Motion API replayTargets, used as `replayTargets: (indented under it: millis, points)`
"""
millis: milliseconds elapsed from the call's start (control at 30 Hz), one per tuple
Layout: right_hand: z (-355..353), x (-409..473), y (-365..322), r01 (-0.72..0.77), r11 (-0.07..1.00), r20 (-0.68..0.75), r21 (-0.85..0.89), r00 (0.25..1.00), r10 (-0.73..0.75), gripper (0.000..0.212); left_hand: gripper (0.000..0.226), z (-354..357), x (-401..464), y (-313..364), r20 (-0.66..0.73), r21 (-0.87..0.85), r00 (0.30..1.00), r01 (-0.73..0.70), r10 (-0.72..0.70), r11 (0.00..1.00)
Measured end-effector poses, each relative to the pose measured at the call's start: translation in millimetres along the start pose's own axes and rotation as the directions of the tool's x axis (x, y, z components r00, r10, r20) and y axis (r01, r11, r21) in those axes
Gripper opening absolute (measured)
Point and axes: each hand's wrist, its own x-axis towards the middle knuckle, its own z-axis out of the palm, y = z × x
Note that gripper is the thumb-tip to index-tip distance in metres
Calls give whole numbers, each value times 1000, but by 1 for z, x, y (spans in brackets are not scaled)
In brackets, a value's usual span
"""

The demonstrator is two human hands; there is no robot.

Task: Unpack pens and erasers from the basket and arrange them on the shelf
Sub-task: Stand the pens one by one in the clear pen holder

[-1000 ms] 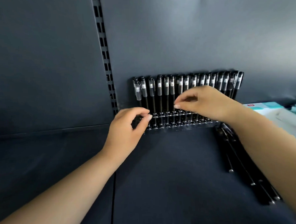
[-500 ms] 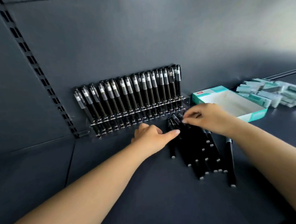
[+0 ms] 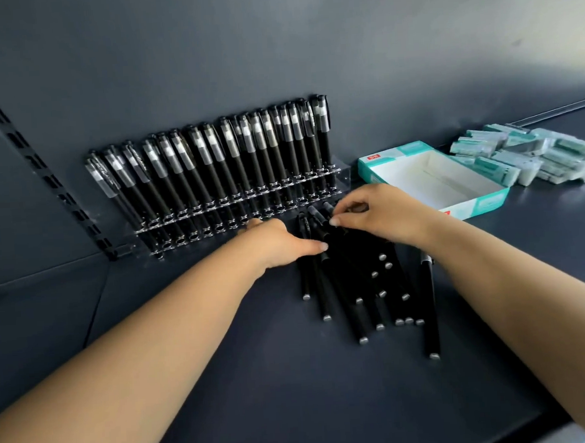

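Several black pens stand upright in a clear rack [image 3: 344, 176] against the dark back wall of the shelf [image 3: 258, 375]. A loose pile of black pens [image 3: 355, 285] lies flat on the shelf in front of the rack's right end. My left hand [image 3: 278, 240] rests on the pile's left edge, thumb stretched along a pen. My right hand [image 3: 375, 213] is at the top of the pile, its thumb and fingers pinching the cap end of a pen. At the far right lies a heap of wrapped teal erasers [image 3: 531, 154].
An open teal-and-white cardboard box [image 3: 486, 202] sits right of the rack, beside my right hand. A slotted metal upright [image 3: 41, 166] runs diagonally at the left. The shelf's front edge is near the bottom right.
Both hands left the rack and came down to the loose pens on the shelf. The view swung right, which brought the box and erasers into sight.
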Motion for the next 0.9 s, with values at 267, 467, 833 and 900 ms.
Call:
replayTargets:
  millis: [267, 467, 833, 900]
  points:
    - [-2, -6, -6, -6, 1000, 56, -12, 998, 7, 24, 72, -18, 1, -8, 122, -89, 993, 14, -3, 996]
    - [-1, -6, -7, 2, 999, 65, -44, 998, 0, 33, 62, -22, -4, -17, 97, -157, 995, 27, -12, 987]
    - [1, -10, -8, 17, 998, 58, -56, 998, -13, 36, 47, -17, -27, -26, 17, 241, 999, -40, 36, 970]
    - [1, -10, -9, 15, 998, 58, -58, 998, -11, 37, 54, -18, -32, -24, -15, 216, 999, -47, 52, 975]
